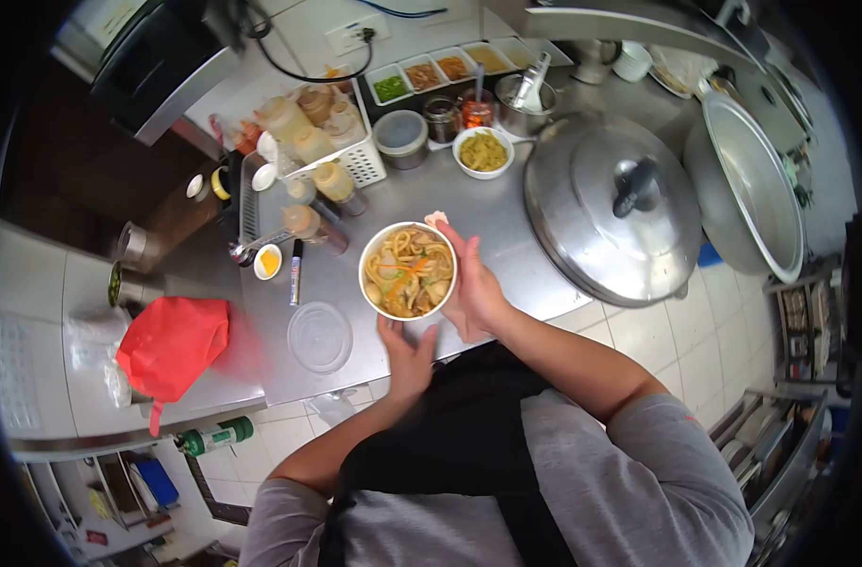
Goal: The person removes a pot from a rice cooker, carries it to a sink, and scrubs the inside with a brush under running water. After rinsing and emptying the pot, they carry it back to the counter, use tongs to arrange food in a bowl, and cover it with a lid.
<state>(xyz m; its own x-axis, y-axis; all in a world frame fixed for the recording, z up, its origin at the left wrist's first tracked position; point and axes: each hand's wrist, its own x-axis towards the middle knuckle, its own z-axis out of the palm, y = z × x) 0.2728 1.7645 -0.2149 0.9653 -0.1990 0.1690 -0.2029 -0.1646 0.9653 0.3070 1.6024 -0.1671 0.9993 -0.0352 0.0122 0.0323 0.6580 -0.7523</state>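
Observation:
A white takeaway bowl of noodles, topped with orange shreds and brown pieces, is between my two hands over the steel counter's front. My left hand curves against its near side, with fingertips partly hidden below the rim and thumb apart. Along the right side, my right hand presses a pale pink cloth to the bowl; most of those fingers are hidden. A clear round lid lies left of the bowl, near a marker pen.
Sauce bottles and a white basket stand at back left. Behind are topping trays and a bowl of yellow-green pickles. A large lidded pot occupies the right; a red bag sits left.

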